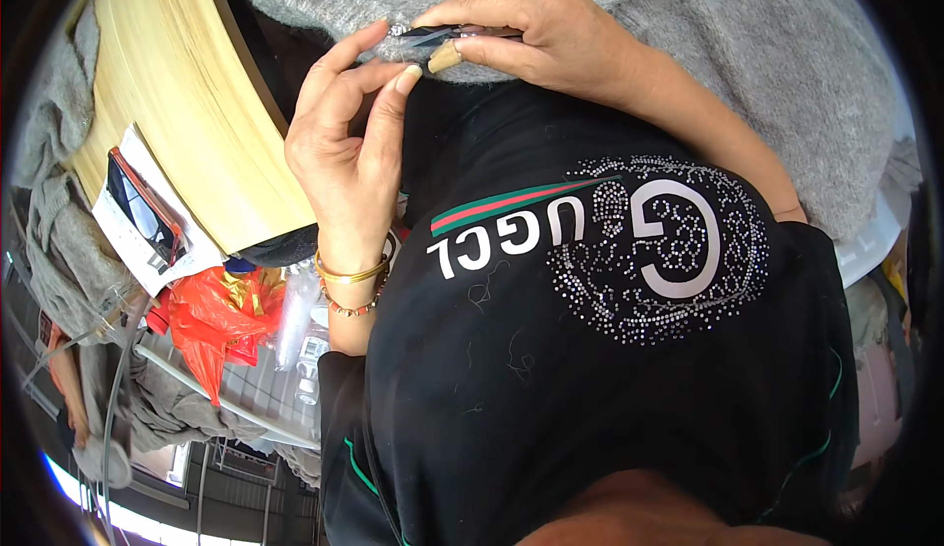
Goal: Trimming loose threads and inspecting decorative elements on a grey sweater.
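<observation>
Closest in, here's the black shirt [472, 349], with a green-and-red stripe and glittering studs across the chest. Past it come 2 bare hands, meeting over a fold of cloth! The left hand [344, 118] wears 2 ornaments at the wrist, a gold bangle [352, 274] and a beaded bracelet [354, 309]. Its fingers are curled in, the thumb tip close to its neighbours at the cloth's edge; whether they pinch anything, I can't tell from here. Facing it, the right hand [536, 30] has its fingers closed on a slim dark tool [433, 34] pointing towards the left hand, and a tan cover [445, 57] caps the thumb tip.

And the grey knit [747, 64]: it's bunched under and beyond both hands, spreading away to the right, an edge of it right between the fingertips. Over to the left stands the pale wooden bench [187, 84], and by its near edge a red-rimmed phone [147, 207] lies on white paper [197, 246]. Just below that, a red plastic bag [216, 315] sits beside a clear bottle [311, 369]. Farthest off, at the left rim, another person's arm [69, 384] shows!
</observation>
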`<state>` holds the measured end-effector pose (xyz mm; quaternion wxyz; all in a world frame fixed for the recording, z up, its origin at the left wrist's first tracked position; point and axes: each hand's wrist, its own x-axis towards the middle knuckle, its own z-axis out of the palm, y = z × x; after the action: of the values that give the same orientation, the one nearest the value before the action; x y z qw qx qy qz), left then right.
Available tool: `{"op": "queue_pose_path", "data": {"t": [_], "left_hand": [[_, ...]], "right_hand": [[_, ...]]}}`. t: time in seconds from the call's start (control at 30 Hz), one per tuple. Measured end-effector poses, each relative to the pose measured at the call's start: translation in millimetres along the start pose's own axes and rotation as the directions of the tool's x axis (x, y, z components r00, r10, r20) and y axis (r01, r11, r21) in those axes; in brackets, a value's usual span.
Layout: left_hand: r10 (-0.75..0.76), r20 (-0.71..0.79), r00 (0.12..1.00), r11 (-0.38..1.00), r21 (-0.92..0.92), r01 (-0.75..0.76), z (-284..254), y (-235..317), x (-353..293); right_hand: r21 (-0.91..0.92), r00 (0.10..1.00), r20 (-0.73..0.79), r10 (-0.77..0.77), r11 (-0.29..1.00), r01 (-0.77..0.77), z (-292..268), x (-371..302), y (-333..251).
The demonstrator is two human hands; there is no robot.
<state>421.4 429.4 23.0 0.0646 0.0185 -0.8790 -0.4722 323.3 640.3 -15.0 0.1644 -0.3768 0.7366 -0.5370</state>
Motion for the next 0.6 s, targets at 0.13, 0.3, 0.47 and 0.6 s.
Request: {"op": "queue_pose_path", "data": {"t": [0.13,0.3,0.47,0.6], "left_hand": [[-0.056,-0.003,0.998,0.996,-0.074,0.055,3.2,5.8,0.3],[-0.052,-0.015,0.999,0.997,-0.055,0.051,6.2,2.9,-2.1],[-0.102,0.009,0.995,0.993,-0.059,0.102,3.1,7.7,-2.9],[-0.07,-0.002,0.998,0.992,-0.108,0.069,2.6,3.6,-3.4]], "right_hand": [[-0.064,0.999,-0.025,-0.048,0.997,0.046,0.1,0.6,-0.5],[-0.037,0.999,-0.044,-0.018,0.999,0.017,2.3,-1.5,1.7],[0.06,0.999,-0.04,-0.018,0.998,0.021,3.1,-0.9,6.2],[0.122,0.996,-0.078,-0.035,0.992,0.045,-1.5,-0.7,5.5]]}}
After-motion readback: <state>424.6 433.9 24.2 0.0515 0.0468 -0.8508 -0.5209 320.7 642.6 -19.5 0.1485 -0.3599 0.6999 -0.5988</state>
